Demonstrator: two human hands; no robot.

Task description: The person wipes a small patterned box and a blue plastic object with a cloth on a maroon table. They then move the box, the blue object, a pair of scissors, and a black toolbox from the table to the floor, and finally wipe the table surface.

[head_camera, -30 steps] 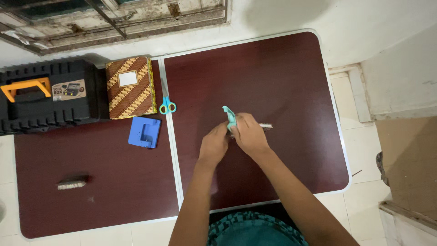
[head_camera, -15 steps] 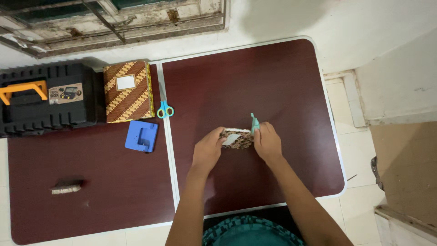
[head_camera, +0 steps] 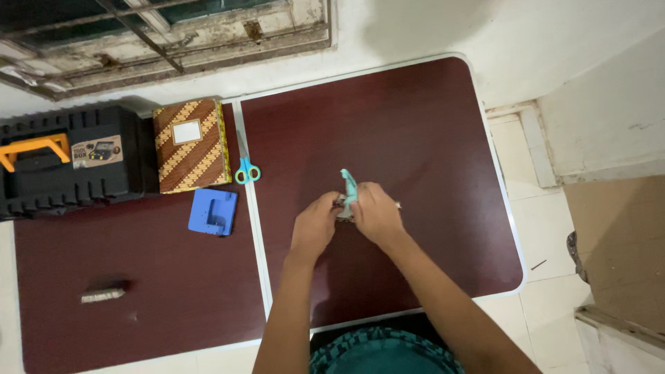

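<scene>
At frame centre both hands meet over a small patterned object (head_camera: 341, 206): left hand (head_camera: 315, 225) pinches its left end, right hand (head_camera: 374, 211) grips a teal tool (head_camera: 348, 185) pointing upward.

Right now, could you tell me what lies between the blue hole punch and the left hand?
Only bare table with its pale centre seam, in the head view.

Hands closed together again

Our right hand (head_camera: 374, 213) now covers the little patterned booklet (head_camera: 342, 208); the teal tool (head_camera: 348, 185) sits further left.
</scene>
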